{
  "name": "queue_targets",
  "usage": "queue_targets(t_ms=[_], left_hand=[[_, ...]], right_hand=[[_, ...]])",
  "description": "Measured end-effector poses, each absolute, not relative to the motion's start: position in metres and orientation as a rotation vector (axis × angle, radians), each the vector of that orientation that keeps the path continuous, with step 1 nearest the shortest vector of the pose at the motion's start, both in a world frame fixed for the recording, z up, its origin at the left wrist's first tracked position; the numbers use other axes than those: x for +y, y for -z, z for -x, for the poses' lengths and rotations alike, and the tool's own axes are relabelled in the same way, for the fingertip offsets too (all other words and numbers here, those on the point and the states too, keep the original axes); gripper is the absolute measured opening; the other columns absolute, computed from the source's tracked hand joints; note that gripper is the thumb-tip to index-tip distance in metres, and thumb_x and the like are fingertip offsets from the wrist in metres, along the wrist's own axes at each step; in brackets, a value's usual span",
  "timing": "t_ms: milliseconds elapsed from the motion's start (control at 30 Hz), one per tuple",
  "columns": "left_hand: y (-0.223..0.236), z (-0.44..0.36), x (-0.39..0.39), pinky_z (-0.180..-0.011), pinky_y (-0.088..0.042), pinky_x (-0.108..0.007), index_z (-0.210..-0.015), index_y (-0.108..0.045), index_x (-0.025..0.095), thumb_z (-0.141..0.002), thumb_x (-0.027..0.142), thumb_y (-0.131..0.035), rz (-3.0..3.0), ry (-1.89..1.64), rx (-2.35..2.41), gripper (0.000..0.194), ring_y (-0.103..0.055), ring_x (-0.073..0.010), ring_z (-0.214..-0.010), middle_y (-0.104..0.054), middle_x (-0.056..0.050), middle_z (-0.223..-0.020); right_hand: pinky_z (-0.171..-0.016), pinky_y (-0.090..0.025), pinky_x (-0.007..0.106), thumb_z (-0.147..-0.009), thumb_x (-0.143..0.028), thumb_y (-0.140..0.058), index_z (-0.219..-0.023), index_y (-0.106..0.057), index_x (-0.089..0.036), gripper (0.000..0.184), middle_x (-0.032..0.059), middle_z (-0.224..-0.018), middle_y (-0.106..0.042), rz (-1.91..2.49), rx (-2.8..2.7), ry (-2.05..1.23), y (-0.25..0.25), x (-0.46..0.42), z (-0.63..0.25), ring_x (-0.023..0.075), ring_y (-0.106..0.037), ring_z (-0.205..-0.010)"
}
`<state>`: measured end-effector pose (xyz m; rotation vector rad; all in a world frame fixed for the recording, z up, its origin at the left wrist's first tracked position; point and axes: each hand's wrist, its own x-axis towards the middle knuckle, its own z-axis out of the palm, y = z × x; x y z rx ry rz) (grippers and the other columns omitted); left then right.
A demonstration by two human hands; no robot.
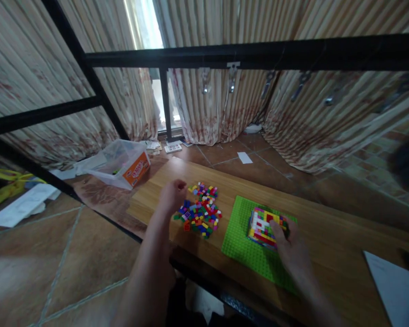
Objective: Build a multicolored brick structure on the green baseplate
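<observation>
Brick block point(261, 225) at lower right of centre, your right hand point(289, 245) on it

The block, a squarish build of many-coloured toy bricks, sits on a green studded baseplate point(235, 240). It should feel light and stiff, with little slip thanks to its studs, yet bricks could pop loose under a sideways knock. Low on two opposite walls looks the safest place to hold it. Your right hand is partly closed round its right end, thumb over the top; the far fingertips are out of sight.

Left of the baseplate, near the centre of the frame, loose bricks point(204, 211) lie scattered on the wooden table point(327, 227). Your left hand point(173, 197) is curled at their left edge; you cannot tell whether its fingers pinch anything.

Farther out, a clear plastic box point(117, 159) stands left of centre, its contents hard to make out. A white sheet point(393, 286) is cut off at lower right, beside a dark shape too dim to name.
</observation>
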<state>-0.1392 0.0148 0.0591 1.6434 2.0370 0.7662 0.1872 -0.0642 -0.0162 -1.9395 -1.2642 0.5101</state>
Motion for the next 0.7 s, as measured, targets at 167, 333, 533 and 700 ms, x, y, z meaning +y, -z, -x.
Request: queue_targets(t_ms=[167,333,533,700], left_hand=[[-0.067,0.194,-0.008,-0.059,-0.039,-0.025,-0.075,-0.072,0.017,-0.065,0.021,-0.067,-1.668,-0.284,2.248,0.011,-0.063,-0.0196,-0.071,-0.071,-0.004,-0.073],[-0.052,0.195,-0.004,-0.056,-0.037,-0.025,-0.064,-0.067,0.018,-0.062,0.015,-0.064,-1.626,-0.161,2.157,0.005,-0.062,-0.0193,-0.067,-0.067,-0.001,-0.064],[-0.051,0.197,0.006,-0.056,-0.036,-0.025,-0.059,-0.062,0.017,-0.069,0.015,-0.066,-1.6,-0.181,2.177,0.01,-0.058,-0.0192,-0.062,-0.06,0.0,-0.054],[-0.07,0.17,0.004,-0.062,-0.04,-0.022,-0.078,-0.066,0.019,-0.075,0.032,-0.07,-1.544,-0.822,2.011,0.014,-0.058,-0.0154,-0.071,-0.065,0.005,-0.067]], right_hand=[[-0.088,-0.049,0.049,-0.079,-0.072,-0.049,-0.123,-0.063,-0.014,0.075,0.0169,-0.104,-0.071,1.926,-1.253,-0.574,0.014,-0.062,-0.19,0.034,-0.067,-0.094],[-0.091,-0.048,0.051,-0.081,-0.07,-0.051,-0.117,-0.067,-0.015,0.068,0.0152,-0.103,-0.072,1.858,-1.233,-0.566,0.005,-0.066,-0.188,0.0336,-0.066,-0.098],[-0.089,-0.05,0.041,-0.09,-0.066,-0.042,-0.103,-0.068,-0.017,0.057,0.0132,-0.107,-0.072,1.623,-0.895,-0.613,-0.008,-0.064,-0.192,0.0272,-0.066,-0.101],[-0.083,-0.051,0.035,-0.086,-0.059,-0.052,-0.092,-0.068,-0.018,0.045,0.0093,-0.094,-0.073,1.489,-0.722,-0.499,-0.017,-0.058,-0.203,0.0219,-0.067,-0.091]])
